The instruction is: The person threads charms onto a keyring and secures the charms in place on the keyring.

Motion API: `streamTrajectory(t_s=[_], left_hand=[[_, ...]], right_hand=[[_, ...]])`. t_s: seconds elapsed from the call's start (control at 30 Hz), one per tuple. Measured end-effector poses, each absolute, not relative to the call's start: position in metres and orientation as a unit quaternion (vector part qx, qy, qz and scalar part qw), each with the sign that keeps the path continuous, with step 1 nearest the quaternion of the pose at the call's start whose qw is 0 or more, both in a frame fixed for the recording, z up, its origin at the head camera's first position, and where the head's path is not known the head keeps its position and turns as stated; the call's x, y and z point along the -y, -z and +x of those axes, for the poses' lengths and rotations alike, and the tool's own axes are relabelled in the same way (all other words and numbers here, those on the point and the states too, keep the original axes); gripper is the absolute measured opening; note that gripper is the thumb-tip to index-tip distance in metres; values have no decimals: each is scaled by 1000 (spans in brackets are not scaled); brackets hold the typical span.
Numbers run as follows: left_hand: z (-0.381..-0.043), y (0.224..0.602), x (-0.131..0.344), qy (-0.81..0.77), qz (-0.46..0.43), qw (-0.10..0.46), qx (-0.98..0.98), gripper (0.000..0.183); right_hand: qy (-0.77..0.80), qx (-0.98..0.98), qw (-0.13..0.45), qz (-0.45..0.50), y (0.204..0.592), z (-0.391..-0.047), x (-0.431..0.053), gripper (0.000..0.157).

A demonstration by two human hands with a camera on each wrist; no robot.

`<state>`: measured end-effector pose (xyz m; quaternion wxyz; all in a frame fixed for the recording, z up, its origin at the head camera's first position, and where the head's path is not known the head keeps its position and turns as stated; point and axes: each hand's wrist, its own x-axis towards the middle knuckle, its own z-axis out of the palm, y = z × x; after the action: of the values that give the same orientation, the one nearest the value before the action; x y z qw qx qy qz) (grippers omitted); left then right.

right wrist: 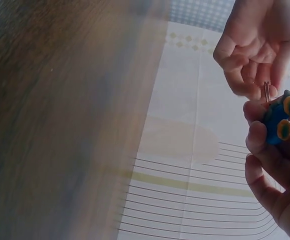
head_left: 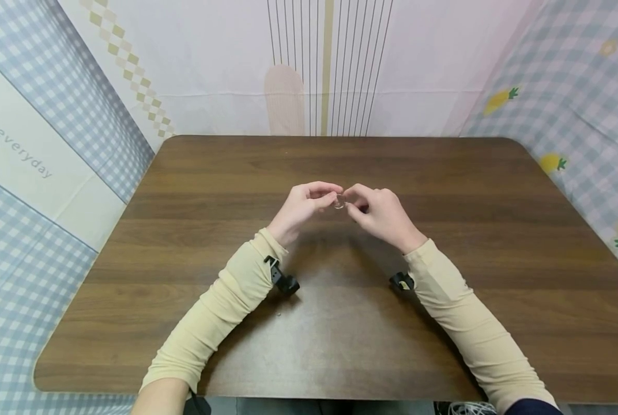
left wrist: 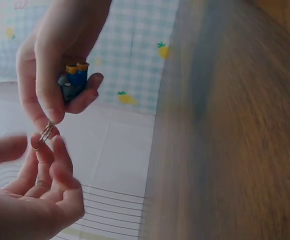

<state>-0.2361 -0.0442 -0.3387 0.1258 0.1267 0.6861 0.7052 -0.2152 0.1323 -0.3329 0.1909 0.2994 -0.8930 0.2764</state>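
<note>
Above the middle of the table, my left hand (head_left: 305,208) and right hand (head_left: 384,214) meet at their fingertips. A thin metal key ring (head_left: 339,202) sits between them. In the left wrist view, the key ring (left wrist: 46,133) looks like stacked loops, touched by fingertips of both hands; the left fingers hold its lower end. My right hand's curled fingers grip a small blue figurine (left wrist: 77,80) with orange feet. The right wrist view shows the figurine (right wrist: 276,120) pinched by the right hand, with the ring (right wrist: 267,93) rising from it toward the left fingers. Whether ring and figurine are joined is unclear.
A brown wooden table (head_left: 226,173) lies under both hands. Black wrist cameras are strapped to the left sleeve (head_left: 236,288) and right sleeve (head_left: 459,305). Patterned cloth (head_left: 215,69) hangs behind the table and along both sides. White cable (head_left: 470,408) shows beyond the near edge.
</note>
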Motion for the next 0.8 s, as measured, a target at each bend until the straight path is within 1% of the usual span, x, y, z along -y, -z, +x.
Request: streamTrajectory(t_s=[0.17,0.4,0.5,0.67,0.8], left_hand=[[-234,339,44,-736,115,130,-654,33],[-235,342,42,-741,97,85,-659,25],[-235,343,41,-729,104,76,-672,23],[-235,342,40,-719,129,94,-676,24],[-234,340,39,-722,128,112,-671,21]], right_hand=[[-287,892,186,296,334,-214,-134,21],[-273,893,189,304,336,-213,-136,18],[-269,894,188,305,335,-213,-137,14],[-267,894,195,304,333,-211,-137,8],[-282,891,203,294,332,-211,-137,7]])
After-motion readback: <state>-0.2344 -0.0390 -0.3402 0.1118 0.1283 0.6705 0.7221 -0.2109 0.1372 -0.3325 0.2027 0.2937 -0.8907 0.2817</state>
